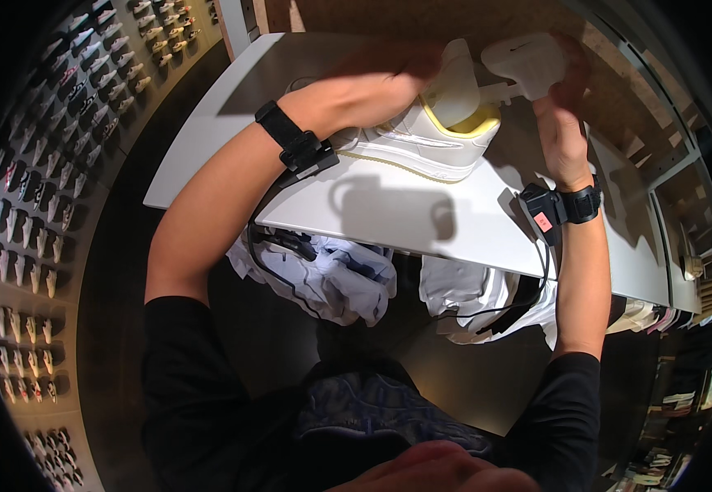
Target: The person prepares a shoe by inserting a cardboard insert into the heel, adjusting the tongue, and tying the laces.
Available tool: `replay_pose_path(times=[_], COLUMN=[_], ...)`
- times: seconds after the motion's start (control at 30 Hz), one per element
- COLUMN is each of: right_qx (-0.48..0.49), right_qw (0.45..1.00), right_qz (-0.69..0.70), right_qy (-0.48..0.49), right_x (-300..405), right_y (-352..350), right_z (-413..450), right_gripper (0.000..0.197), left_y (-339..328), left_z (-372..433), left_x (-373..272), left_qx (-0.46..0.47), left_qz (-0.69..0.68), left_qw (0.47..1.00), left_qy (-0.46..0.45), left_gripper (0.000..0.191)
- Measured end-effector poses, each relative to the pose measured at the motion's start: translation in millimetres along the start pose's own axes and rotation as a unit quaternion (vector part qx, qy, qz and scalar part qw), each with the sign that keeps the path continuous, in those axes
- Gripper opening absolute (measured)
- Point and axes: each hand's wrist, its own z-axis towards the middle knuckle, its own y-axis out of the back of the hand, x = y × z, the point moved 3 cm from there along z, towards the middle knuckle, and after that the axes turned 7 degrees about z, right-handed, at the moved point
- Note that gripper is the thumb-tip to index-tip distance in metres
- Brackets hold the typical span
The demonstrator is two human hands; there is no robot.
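A white low-top sneaker (pixel 414 144) with yellow lining lies on the white tabletop (pixel 393 212), its heel towards the right. My left hand (pixel 387 95) reaches across its upper near the opening; its fingers are shadowed, so their grip is unclear. A pale upright piece (pixel 457 86) stands in the shoe's opening beside that hand. My right hand (pixel 565 123) holds a translucent white plastic shoe-tree part (pixel 528 61) bearing a small swoosh, raised to the right of the heel. A notched plastic bar (pixel 497 93) extends from this part towards the upright piece.
Under the tabletop's near edge hang pale blue (pixel 350 277) and white garments (pixel 467 286). Black cables (pixel 540 277) run from devices on both wrists. A wall of displayed shoes (pixel 42 147) rises at the left; more clothing (pixel 657 317) is at the right.
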Motion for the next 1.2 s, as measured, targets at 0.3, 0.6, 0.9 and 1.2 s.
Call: replay_pose_path(times=[0.3, 0.6, 0.9, 1.2], right_qx=[0.096, 0.117, 0.148, 0.126], right_qw=[0.992, 0.992, 0.984, 0.94], right_qz=[-0.075, -0.026, -0.039, -0.188], right_qy=[-0.019, -0.04, -0.09, -0.256], right_x=[-9, 1, 2, -14], right_y=[-5, -13, -26, -37], right_z=[-6, -7, -9, -28], right_gripper=[0.045, 0.041, 0.04, 0.038], left_y=[-6, -4, -3, 7], left_z=[3, 5, 6, 7], left_x=[5, -2, -5, -8], left_qx=[0.036, 0.018, 0.023, 0.099], left_qz=[-0.026, -0.014, -0.017, 0.04], left_qw=[0.998, 0.998, 0.997, 0.987], left_qy=[0.044, 0.065, 0.072, 0.122], left_gripper=[0.055, 0.056, 0.049, 0.055])
